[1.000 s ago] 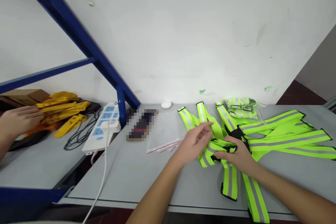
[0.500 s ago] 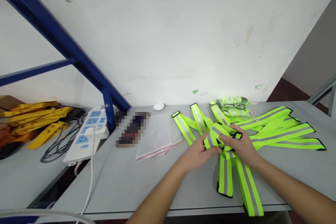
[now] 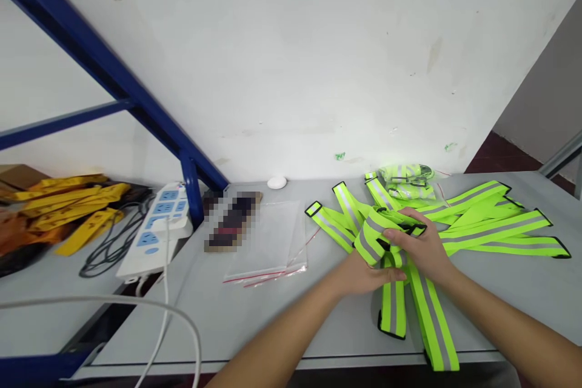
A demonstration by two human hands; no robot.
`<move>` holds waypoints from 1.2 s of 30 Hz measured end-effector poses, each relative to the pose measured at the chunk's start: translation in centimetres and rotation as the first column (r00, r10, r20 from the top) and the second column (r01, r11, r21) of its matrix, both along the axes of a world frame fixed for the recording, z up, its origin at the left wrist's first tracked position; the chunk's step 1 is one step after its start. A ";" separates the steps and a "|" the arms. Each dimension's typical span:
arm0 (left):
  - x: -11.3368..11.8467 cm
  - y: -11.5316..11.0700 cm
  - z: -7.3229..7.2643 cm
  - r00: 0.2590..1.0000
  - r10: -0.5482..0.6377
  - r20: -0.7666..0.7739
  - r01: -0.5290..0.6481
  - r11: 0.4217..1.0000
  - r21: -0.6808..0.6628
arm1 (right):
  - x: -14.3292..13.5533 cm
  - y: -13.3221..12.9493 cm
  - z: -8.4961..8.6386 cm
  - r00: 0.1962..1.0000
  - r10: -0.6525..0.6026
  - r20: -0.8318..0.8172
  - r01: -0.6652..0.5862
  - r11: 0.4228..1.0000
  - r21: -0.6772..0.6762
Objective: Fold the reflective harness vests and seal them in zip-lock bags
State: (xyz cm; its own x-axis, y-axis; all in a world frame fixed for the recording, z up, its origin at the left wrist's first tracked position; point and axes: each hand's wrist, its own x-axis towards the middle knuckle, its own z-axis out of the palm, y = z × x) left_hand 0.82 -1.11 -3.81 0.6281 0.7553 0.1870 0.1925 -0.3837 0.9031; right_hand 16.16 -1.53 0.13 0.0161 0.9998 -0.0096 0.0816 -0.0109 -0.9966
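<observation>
My right hand is closed on a neon-green reflective strap with a grey stripe, gathered in loops, its thumb pressed on top. Below and left of it, my left hand supports the same strap, its fingers hidden behind the loops and its thumb stretched out to the right. More green straps with black-edged ends lie spread to the right. Two strap ends hang toward me, the longer one past the table's front edge. Other strap ends fan out behind the hands.
Clear zip bags lie left of my hands, beside a pixelated flat object. Bagged green straps and a white oval object sit by the wall. A power strip, white cable, blue frame and yellow straps are left.
My left hand has shifted lower under the strap, its thumb now lower and stretched right. The held loop has turned and shows a broader face. The clear bags have spread a little; the view shifted slightly.
</observation>
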 end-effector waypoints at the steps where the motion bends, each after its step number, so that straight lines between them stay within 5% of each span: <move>1: 0.3 0.1 -0.1 0.999 0.038 -0.009 -0.038 0.999 0.022 | -0.1 0.1 0.1 1.000 0.014 -0.008 -0.014 1.000 -0.006; 5: 0.4 1.1 -1.1 0.976 0.209 -0.064 -0.185 0.945 0.270 | -0.2 0.3 0.5 0.992 0.129 -0.003 -0.128 0.990 0.051; 8: -0.9 3.1 -1.6 0.969 0.202 -0.141 -0.105 0.856 0.507 | 0.2 0.2 0.5 0.982 0.184 0.045 -0.188 0.975 0.117; 14: -3.0 6.3 -2.1 0.920 0.352 -0.171 -0.046 0.531 0.846 | 0.6 -0.5 -0.4 0.970 0.243 0.026 -0.243 0.970 0.001; 18: -3.2 6.5 -2.5 0.891 0.427 -0.153 -0.049 0.426 0.903 | 0.1 -0.8 -0.9 0.955 0.282 0.096 -0.285 0.959 0.011; 24: -2.8 7.1 -2.2 0.749 0.596 -0.290 -0.051 0.487 0.872 | 0.1 -0.5 -1.9 0.874 0.143 0.464 -0.306 0.904 0.298; 26: -3.0 7.5 -1.8 0.690 0.631 -0.354 -0.098 0.566 0.819 | 0.3 -0.5 -2.1 0.823 0.110 0.558 -0.360 0.860 0.361; 29: -3.9 8.0 -1.1 0.619 0.661 -0.423 -0.321 0.705 0.632 | 0.5 -0.8 -1.9 0.763 0.059 0.643 -0.432 0.787 0.440; 33: -5.6 8.5 -0.5 0.595 0.669 -0.445 -0.520 0.743 0.422 | 0.5 -1.4 -1.4 0.706 0.012 0.708 -0.529 0.675 0.515; 36: -6.2 8.5 -0.5 0.631 0.656 -0.415 -0.542 0.755 0.369 | 0.1 -1.8 -1.6 0.725 0.093 0.683 -0.546 0.681 0.487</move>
